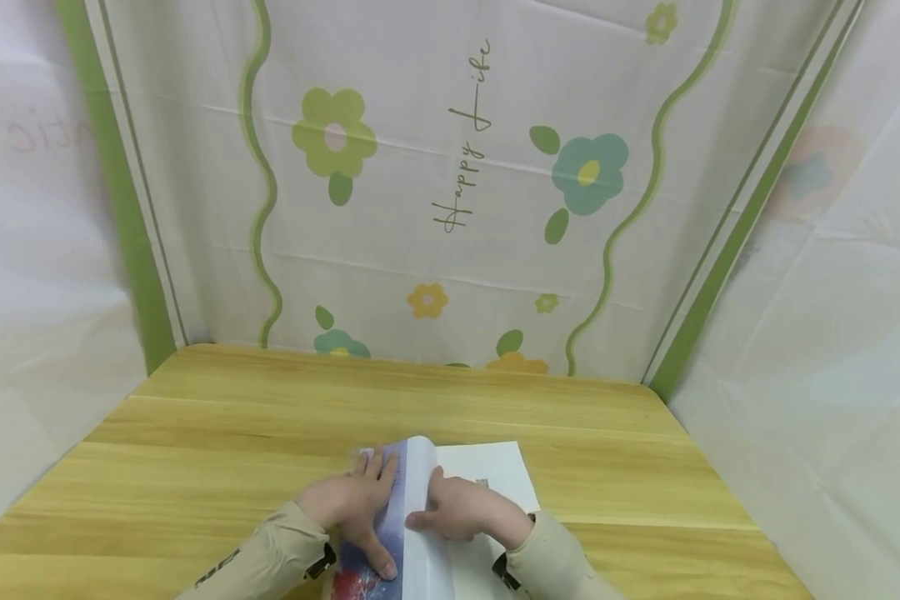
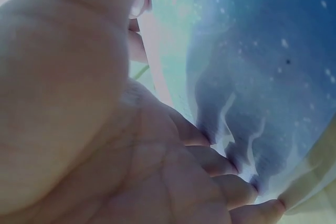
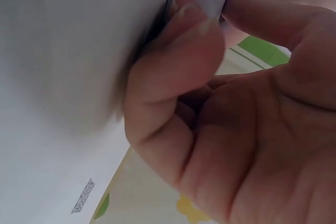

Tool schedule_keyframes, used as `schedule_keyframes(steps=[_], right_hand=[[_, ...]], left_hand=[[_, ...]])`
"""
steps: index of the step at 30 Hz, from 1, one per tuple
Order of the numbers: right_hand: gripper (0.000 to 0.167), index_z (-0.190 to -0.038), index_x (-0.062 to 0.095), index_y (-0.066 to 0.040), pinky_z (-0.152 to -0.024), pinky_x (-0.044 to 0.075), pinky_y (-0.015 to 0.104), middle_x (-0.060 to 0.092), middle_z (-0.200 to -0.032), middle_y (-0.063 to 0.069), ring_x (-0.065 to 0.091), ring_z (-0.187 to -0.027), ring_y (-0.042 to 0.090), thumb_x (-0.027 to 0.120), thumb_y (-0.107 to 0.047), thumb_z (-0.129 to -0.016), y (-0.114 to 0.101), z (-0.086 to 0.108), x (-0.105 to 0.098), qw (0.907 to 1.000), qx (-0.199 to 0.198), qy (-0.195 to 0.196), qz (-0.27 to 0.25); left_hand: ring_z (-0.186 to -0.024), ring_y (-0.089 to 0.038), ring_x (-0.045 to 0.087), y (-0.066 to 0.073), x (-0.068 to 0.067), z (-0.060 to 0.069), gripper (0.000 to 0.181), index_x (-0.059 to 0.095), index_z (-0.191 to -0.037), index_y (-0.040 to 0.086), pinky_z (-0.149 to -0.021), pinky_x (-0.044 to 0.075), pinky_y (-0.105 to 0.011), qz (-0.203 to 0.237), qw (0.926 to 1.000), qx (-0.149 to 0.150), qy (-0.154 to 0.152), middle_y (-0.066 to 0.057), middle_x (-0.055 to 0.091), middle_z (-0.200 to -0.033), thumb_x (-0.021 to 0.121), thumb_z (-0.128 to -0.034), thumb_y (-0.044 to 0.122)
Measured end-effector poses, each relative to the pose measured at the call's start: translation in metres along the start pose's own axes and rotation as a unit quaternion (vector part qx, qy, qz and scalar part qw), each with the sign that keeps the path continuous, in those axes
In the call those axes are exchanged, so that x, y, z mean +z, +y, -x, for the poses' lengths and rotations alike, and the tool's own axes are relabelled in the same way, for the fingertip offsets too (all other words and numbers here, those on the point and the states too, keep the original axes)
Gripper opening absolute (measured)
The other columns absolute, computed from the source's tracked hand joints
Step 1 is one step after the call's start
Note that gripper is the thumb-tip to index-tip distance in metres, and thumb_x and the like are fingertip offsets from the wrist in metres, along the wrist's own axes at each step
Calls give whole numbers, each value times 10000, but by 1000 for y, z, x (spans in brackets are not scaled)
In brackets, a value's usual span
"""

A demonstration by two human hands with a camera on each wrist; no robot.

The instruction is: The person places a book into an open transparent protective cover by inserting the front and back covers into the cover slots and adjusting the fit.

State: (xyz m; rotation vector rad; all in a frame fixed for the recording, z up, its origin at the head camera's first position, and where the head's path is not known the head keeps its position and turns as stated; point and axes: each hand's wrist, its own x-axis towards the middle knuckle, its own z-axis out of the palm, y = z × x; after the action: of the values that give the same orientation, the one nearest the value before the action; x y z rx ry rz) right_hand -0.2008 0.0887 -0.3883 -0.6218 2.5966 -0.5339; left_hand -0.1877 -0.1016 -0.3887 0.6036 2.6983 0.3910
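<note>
A book with a blue-violet printed picture (image 1: 392,533) of red trees and white specks lies at the table's front middle. My left hand (image 1: 360,504) rests on that picture, fingers spread; in the left wrist view its fingertips touch the blue printed surface (image 2: 262,72). Beside it a white page (image 1: 422,475) bulges up in a rounded curl. My right hand (image 1: 465,508) pinches this page, thumb on the near side and curled fingers tucked behind it. The right wrist view shows the bent index finger (image 3: 173,61) against the white sheet (image 3: 58,66). Part of the page edge is hidden.
A flat white sheet (image 1: 506,467) with a small dark code patch lies under and right of my right hand. The wooden table (image 1: 270,408) reaches back to a flower-printed curtain (image 1: 390,233). White cloth walls stand at both sides.
</note>
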Motion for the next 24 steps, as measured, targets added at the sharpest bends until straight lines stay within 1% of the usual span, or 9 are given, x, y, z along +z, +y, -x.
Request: schedule_keyframes(steps=[7, 12, 14, 16, 18, 19, 20, 22, 24], right_hand=[[832, -1388, 299, 227, -427, 443, 265, 547, -617, 45, 530, -464, 147, 651, -386, -948, -4, -1, -1, 9997, 13, -16, 260], [773, -1337, 364, 221, -391, 413, 263, 542, -576, 43, 502, -414, 154, 657, -377, -945, -5, -1, -6, 9998, -15, -152, 151], [634, -1225, 485, 180, -390, 420, 271, 543, -561, 48, 491, -412, 152, 652, -366, -950, -3, -3, -9, 9997, 4, -254, -57], [468, -1043, 582, 112, -392, 436, 284, 551, -545, 60, 483, -413, 150, 633, -346, -965, 0, -5, -12, 9991, -6, -308, -294], [343, -898, 578, 18, -400, 464, 304, 569, -549, 79, 491, -419, 155, 605, -312, -987, 5, -9, -15, 9976, -40, -327, -614], [321, -872, 568, -7, -406, 479, 317, 581, -556, 92, 504, -423, 162, 587, -300, -999, 7, -12, -17, 9966, -53, -334, -748], [311, -861, 561, -17, -410, 492, 328, 591, -558, 103, 512, -421, 165, 572, -291, -1008, 9, -14, -18, 9957, -74, -326, -866], [268, -971, 536, -13, -427, 514, 356, 612, -584, 125, 535, -431, 178, 547, -277, -1021, 13, -18, -20, 9932, -55, -316, -1123], [296, -1072, 524, 23, -433, 525, 372, 622, -589, 148, 552, -429, 189, 537, -270, -1025, 16, -20, -21, 9906, -36, -344, -1326]], left_hand=[[-1394, -548, 104, -1, 5, -2, 1381, 192, -1495, -122, -1114, 201, -609, 27, 9999, 24, 134, -355, 147, -1539, 921, -536, 555], [-1395, -548, 98, -1, 2, -1, 1383, 181, -1503, -110, -1103, 211, -624, 62, 9999, -26, 97, -336, 144, -1549, 919, -541, 555], [-1398, -543, 92, -1, 0, 1, 1375, 175, -1512, -96, -1104, 218, -619, 135, 9999, -37, 59, -314, 146, -1560, 911, -555, 563], [-1404, -535, 78, -1, -2, 2, 1372, 180, -1527, -65, -1100, 211, -633, 188, 9998, -49, 75, -270, 151, -1578, 903, -555, 580], [-1407, -532, 64, -1, -3, 3, 1373, 192, -1538, -33, -1087, 174, -676, 236, 9996, -72, 136, -222, 160, -1593, 898, -544, 598], [-1408, -533, 57, -1, -3, 3, 1367, 196, -1543, -20, -1074, 168, -699, 247, 9996, -66, 156, -201, 162, -1599, 896, -545, 600], [-1408, -532, 53, -1, -3, 4, 1363, 198, -1547, -7, -1067, 188, -702, 263, 9995, -68, 164, -181, 162, -1605, 895, -546, 600], [-1409, -530, 59, -2, -3, 3, 1356, 199, -1550, 2, -1055, 237, -694, 267, 9995, -61, 178, -163, 162, -1609, 895, -550, 599], [-1410, -526, 72, -2, -3, 3, 1348, 187, -1552, 3, -1041, 316, -650, 315, 9994, -38, 135, -161, 151, -1612, 894, -566, 590]])
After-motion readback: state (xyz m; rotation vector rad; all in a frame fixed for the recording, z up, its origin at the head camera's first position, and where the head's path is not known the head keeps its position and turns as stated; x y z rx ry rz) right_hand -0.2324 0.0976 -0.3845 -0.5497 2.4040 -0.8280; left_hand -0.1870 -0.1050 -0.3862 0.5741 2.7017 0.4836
